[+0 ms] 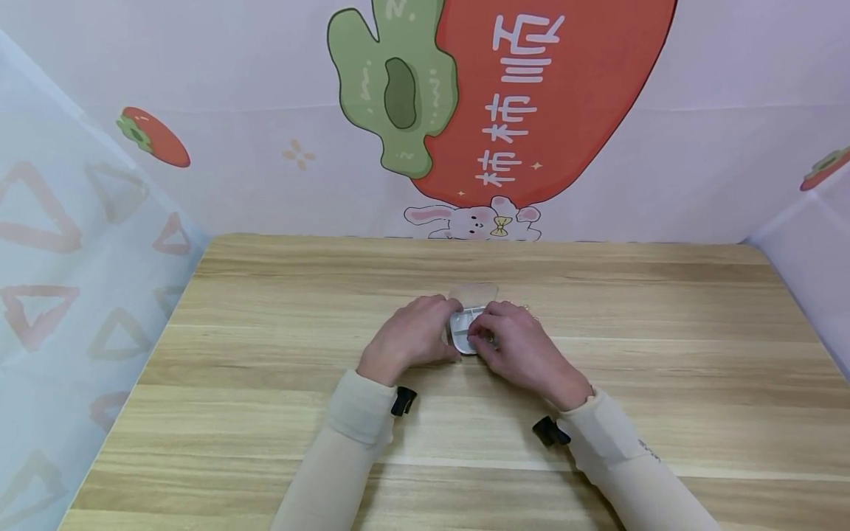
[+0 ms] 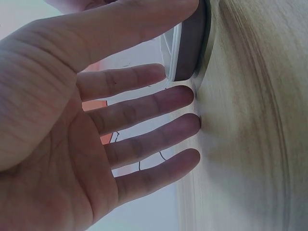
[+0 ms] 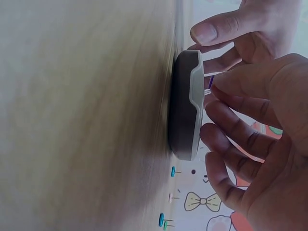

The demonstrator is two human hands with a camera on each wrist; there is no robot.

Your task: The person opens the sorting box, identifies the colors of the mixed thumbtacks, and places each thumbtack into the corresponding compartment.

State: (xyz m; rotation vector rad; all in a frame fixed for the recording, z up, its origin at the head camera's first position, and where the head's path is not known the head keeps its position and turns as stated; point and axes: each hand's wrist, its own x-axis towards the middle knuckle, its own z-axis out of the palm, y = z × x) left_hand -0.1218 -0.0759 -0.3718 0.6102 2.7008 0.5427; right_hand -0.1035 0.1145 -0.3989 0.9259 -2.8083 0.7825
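Observation:
A small pill box (image 1: 462,321) with white compartments and a dark underside lies on the table, its clear lid (image 1: 475,294) flipped back on the far side. My left hand (image 1: 413,333) holds the box at its left end, thumb at the near corner and index finger at the far corner; the other fingers (image 2: 159,132) extend loosely beside it. Over the right part of the box, my right hand (image 1: 521,346) pinches a tiny purple thumbtack (image 3: 211,82) between thumb and index finger, mostly hidden by the fingertips. Its remaining fingers curve loosely beside the box's rim.
Several small tacks with coloured heads, among them a teal tack (image 3: 161,220), stand points up on the wooden table (image 1: 265,413) just right of the box, partly behind my right hand. A printed cloth (image 1: 252,66) hangs along the table's back edge.

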